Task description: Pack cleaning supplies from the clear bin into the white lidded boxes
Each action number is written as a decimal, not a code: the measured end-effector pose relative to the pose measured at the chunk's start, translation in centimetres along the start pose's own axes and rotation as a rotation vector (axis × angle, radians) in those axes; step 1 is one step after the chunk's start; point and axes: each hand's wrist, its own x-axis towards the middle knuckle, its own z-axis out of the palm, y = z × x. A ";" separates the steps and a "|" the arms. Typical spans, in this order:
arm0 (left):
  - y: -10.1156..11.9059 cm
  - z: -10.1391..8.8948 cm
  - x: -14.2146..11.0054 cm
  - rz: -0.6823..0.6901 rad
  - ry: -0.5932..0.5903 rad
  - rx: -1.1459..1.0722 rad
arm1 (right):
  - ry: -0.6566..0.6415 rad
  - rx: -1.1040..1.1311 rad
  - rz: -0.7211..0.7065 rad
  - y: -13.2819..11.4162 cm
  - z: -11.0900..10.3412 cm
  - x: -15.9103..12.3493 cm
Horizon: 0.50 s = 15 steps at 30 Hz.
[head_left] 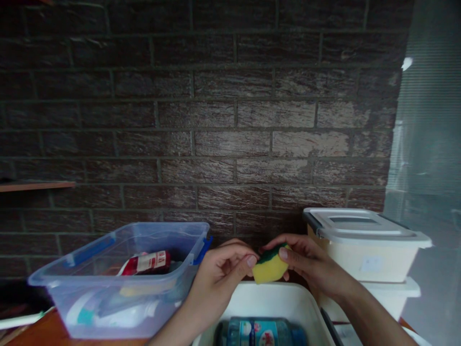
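My left hand's fingers (pixel 235 262) and my right hand's fingers (pixel 293 257) pinch the yellow-and-green sponge (pixel 272 265) between them, thumbs toward me, one hand at each end of it. Its yellow side faces me and its green layer runs along the top. I hold it above the far rim of the white bin (pixel 268 290), which is my landmark here.

Inside the white bin, near its open front, a clear bottle (pixel 259 332) with a blue label lies on its side.

Left of the white bin stands the clear bluish tub (pixel 118 278) with blue clips. A red bottle (pixel 151 263) with a pale label lies tilted in it, and through its wall I make out a white bottle (pixel 122 312), blurred by the plastic.

Right of the white bin, two cream lidded boxes (pixel 367 254) are stacked one on the other. Behind the white bin rises the dark brick wall (pixel 223 134), and left of it, beyond the tub, a thin wooden shelf (pixel 38 186) juts in.
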 end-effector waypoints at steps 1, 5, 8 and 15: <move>0.1 0.0 0.0 -0.017 0.014 -0.009 | -0.005 0.007 0.002 0.1 -0.1 0.0; 0.3 0.0 0.2 -0.040 0.082 -0.050 | -0.019 0.024 0.002 0.1 -0.1 0.0; 0.3 -0.1 0.4 -0.034 0.118 -0.057 | -0.020 0.041 0.000 0.0 0.0 0.0; 1.8 -0.9 -0.6 0.031 0.051 -0.037 | -0.034 0.085 -0.063 -0.9 -0.6 -0.5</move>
